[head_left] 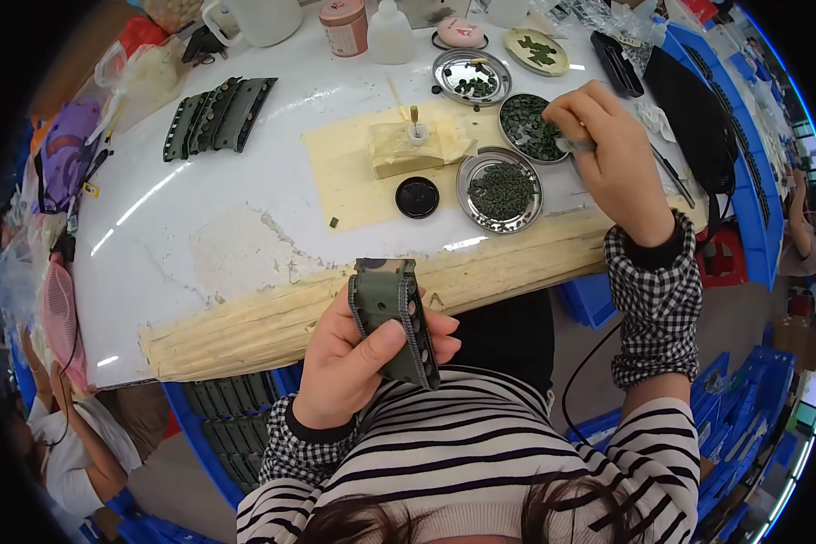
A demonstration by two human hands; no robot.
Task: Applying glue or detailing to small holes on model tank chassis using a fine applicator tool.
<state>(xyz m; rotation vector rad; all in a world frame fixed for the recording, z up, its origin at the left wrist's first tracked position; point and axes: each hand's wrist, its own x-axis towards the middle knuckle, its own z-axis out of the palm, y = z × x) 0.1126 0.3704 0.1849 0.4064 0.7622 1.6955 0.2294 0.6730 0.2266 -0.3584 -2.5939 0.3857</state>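
My left hand (352, 363) is wrapped around a dark green casing (381, 304) with ribbed edges, small round holes and a camouflage patch at its top end. The thumb presses on its face, and it is held up in front of the table edge. My right hand (603, 136) is pinched over a round metal dish (501, 124) of dark green pieces. A short, flat, greyish piece (575, 144) shows at its fingers; its kind is unclear. Just below that dish, a second metal dish (463, 172) holds many small green bits.
Behind stand another metal dish (441, 63) and a pale lid (562, 65) with green pieces. A wrapped block (399, 165) holds a small brush-like tool (414, 116); near it lies a black round lid (417, 197). Similar casings (219, 118) lie at left. Other people work at both sides.
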